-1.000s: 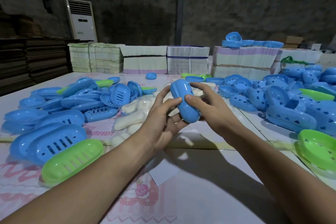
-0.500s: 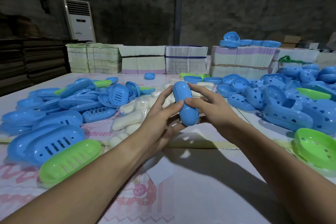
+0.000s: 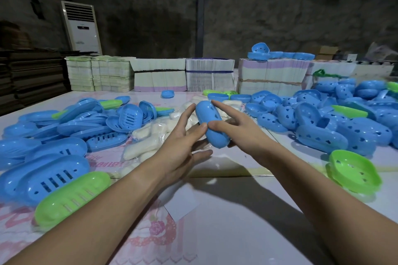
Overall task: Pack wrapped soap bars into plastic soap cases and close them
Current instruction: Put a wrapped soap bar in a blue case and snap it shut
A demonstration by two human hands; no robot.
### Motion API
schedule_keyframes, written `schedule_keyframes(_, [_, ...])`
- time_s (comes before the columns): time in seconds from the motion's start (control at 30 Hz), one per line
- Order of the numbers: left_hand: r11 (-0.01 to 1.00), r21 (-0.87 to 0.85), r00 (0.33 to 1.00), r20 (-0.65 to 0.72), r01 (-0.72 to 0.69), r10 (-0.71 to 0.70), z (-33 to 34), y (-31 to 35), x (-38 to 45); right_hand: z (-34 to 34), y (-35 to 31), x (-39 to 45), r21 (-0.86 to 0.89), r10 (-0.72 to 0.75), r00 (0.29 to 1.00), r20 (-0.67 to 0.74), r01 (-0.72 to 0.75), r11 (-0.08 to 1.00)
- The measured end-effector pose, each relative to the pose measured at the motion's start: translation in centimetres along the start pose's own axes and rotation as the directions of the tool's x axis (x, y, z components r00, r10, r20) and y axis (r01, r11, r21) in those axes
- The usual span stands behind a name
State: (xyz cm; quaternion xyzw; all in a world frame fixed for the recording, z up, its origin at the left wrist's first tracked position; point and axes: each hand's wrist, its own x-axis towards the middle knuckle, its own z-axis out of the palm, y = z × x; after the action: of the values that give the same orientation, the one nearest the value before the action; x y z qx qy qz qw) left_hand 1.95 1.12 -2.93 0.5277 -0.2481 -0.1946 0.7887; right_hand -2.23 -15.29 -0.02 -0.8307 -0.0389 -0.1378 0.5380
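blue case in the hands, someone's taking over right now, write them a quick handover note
Left hand: fingers mostly straight, thumb tip pressing the side of the closed blue case.
Right hand: thumb on the case, index finger stretched out, other fingers hidden behind it.
The case is held above the table, shut as far as the view shows; what it holds cannot be seen.
Wrapped soap bars lie beyond the left hand. Slotted blue and green halves are piled left, the halves with small holes right.
Done: this case looks closed.
Left: set it down, then pack the remaining bars.
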Motion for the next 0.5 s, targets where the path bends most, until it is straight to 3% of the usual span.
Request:
schedule_keyframes(0.13, [0.995, -0.092, 0.991, -0.125, 0.036, -0.047, -0.4, -0.1, 0.4, -1.8, -0.3, -0.6, -0.211, -0.033, 0.988, -0.149, 0.001, 0.977])
schedule_keyframes(0.23, [0.996, -0.094, 0.976, -0.214, 0.009, -0.029, -0.7, 0.0, 0.7, -5.5, -0.3, -2.2, -0.435, -0.050, 0.964, -0.261, -0.070, 0.898])
schedule_keyframes(0.3, [0.996, -0.085, 0.974, -0.225, -0.006, -0.014, -0.6, 0.1, 0.8, -9.1, 0.1, -3.6, -0.542, -0.024, 0.933, -0.360, -0.188, 0.819])
schedule_keyframes(0.4, [0.999, -0.048, 0.977, -0.212, -0.017, 0.007, -0.7, -0.3, 1.0, -15.2, 1.7, -6.6, -0.686, 0.044, 0.866, -0.497, -0.424, 0.591])
schedule_keyframes(0.5, [0.999, -0.011, 0.989, -0.143, -0.051, 0.049, -1.1, -1.1, 1.3, -21.4, 3.0, -10.4, -0.614, 0.166, 0.742, -0.650, -0.641, 0.459])
